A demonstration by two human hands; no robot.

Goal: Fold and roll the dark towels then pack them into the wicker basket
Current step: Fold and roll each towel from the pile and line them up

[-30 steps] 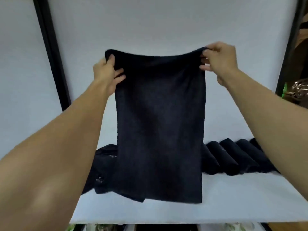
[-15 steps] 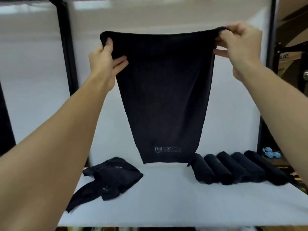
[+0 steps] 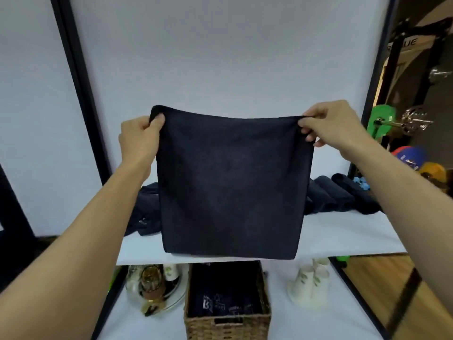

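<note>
Your left hand (image 3: 138, 138) and right hand (image 3: 328, 126) each pinch top corner of hanging dark folded towel (image 3: 232, 185), frame centre. Rectangular brown wicker basket (image 3: 228, 325), bottom centre, holds dark printed towels (image 3: 225, 300).

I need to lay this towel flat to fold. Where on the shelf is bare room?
Bare: the front strip of the white shelf, in front of the rolled towels, right of the held towel. Middle: hidden behind it. Crowded: the loose towel pile at back left, the rolls at back right. Below, a gap between the wicker basket and paper cups.
</note>
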